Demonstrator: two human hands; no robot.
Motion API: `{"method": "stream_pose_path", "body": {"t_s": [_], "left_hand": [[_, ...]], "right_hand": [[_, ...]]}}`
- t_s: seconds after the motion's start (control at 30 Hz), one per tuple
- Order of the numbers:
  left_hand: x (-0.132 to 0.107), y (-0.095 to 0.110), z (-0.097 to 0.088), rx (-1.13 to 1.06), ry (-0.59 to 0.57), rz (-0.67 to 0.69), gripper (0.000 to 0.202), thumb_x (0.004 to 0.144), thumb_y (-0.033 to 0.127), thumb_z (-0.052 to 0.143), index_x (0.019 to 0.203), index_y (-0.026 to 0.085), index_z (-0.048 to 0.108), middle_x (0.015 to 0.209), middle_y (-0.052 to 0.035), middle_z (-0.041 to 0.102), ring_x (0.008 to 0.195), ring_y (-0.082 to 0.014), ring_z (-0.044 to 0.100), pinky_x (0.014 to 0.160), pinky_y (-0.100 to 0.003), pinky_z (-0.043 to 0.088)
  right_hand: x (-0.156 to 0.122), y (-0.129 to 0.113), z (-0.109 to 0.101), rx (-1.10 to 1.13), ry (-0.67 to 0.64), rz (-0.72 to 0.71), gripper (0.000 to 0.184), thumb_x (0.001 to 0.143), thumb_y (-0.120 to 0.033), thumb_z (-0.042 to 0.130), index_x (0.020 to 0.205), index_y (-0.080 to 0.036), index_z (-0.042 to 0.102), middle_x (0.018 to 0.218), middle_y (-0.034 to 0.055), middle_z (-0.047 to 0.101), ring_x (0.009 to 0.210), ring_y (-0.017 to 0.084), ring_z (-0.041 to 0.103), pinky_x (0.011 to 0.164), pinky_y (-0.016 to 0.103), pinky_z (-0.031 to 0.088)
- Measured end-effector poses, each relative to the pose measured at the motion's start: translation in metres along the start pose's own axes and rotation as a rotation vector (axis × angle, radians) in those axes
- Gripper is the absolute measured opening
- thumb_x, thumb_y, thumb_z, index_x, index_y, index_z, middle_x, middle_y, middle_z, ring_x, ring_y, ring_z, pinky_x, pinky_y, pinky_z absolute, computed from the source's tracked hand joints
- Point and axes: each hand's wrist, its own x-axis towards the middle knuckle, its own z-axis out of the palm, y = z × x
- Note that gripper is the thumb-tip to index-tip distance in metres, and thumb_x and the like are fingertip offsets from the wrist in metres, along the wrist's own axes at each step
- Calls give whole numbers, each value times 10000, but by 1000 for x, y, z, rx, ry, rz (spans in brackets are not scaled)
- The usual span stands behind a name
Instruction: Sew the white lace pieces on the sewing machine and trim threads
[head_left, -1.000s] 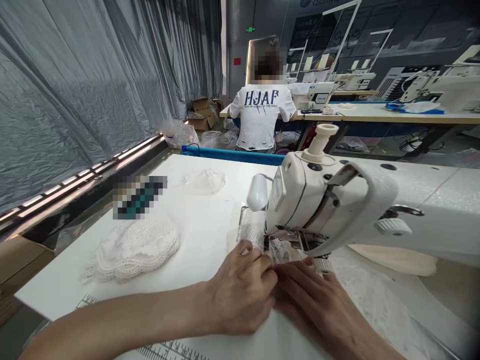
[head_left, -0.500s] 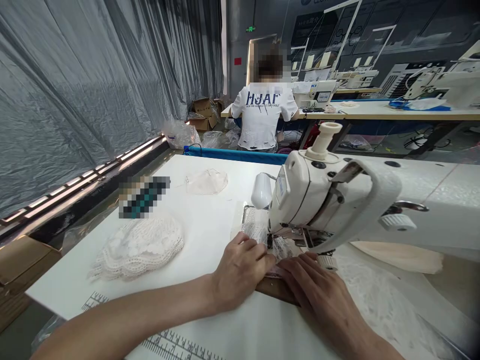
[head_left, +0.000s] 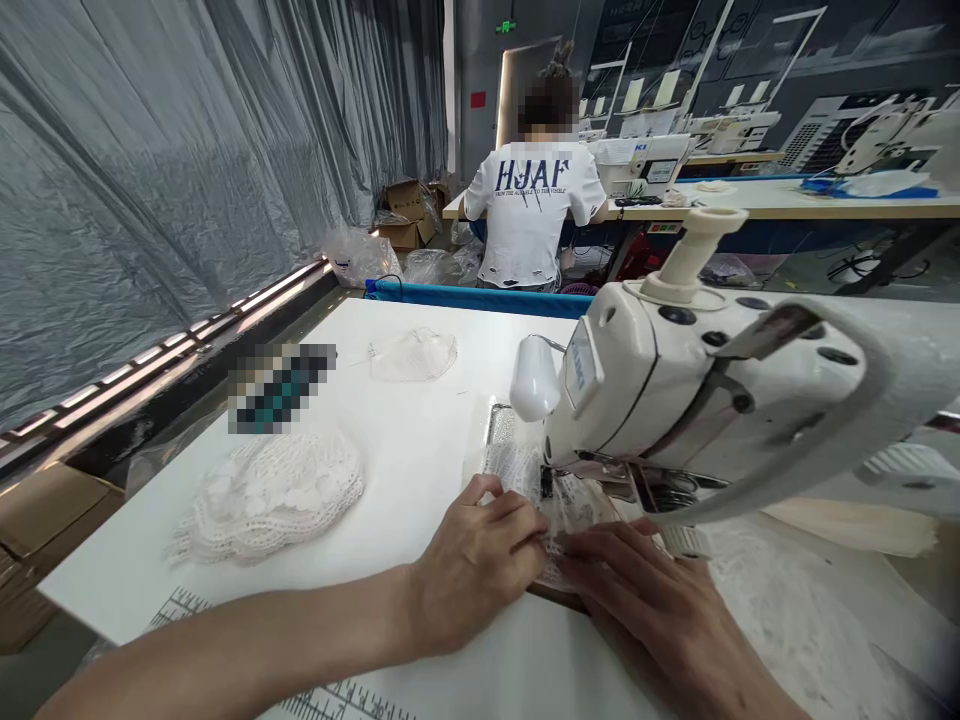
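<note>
White lace fabric (head_left: 574, 508) lies under the needle area of a white sewing machine (head_left: 637, 370). My left hand (head_left: 487, 550) is closed, its bent fingers pinching the lace just left of and in front of the presser foot (head_left: 547, 482). On the near right side of the needle, my right hand (head_left: 645, 585) grips the lace with its fingers close together and pointing left. Some of its fingertips are hidden by the fabric and the machine. More lace (head_left: 795, 620) spreads over the table to the right, beside my right wrist.
A pile of scalloped lace pieces (head_left: 270, 495) sits on the white table (head_left: 405, 460) at left, with a thin sheer piece (head_left: 414, 356) farther back. Ruler markings (head_left: 345, 700) line the near edge. Beyond, a person in a white shirt (head_left: 534, 215) sits at another sewing table.
The view has shifted, so the machine looks larger and farther right. More lace shows between my hands, and my right hand sits slightly lower and farther right in the picture.
</note>
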Motion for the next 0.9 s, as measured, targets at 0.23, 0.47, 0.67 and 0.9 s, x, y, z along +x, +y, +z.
{"method": "stream_pose_path", "body": {"t_s": [0.23,0.47,0.67,0.9], "left_hand": [[2,3,-2,29,-34,7,166,888,60,480,845,153,610,826,11,645,800,-104,573,787,-310,398],[4,9,-6,71,-115,17,149,884,59,483,845,145,598,805,-3,623,805,-117,558,807,-313,408],[6,0,-3,69,-132,-28,123,911,133,475,964,152,584,894,-24,632,908,-146,560,868,-349,387],[8,-8,0,75,-187,-37,244,906,251,511,1121,136,521,1079,-58,602,1078,-177,506,943,-393,351]], "right_hand": [[5,-5,-5,9,-47,-9,234,932,-140,417,938,-245,626,864,19,682,676,142,613,764,334,351],[19,-7,-11,-6,-40,-25,150,916,-309,496,932,-219,613,926,46,696,761,183,649,765,348,413],[20,8,-9,-257,-91,-95,354,942,-411,419,1122,-159,592,1058,123,693,877,243,666,725,385,480],[17,16,-2,-362,-71,-95,406,971,-414,335,1219,-167,540,1104,127,679,842,240,674,756,408,450]]}}
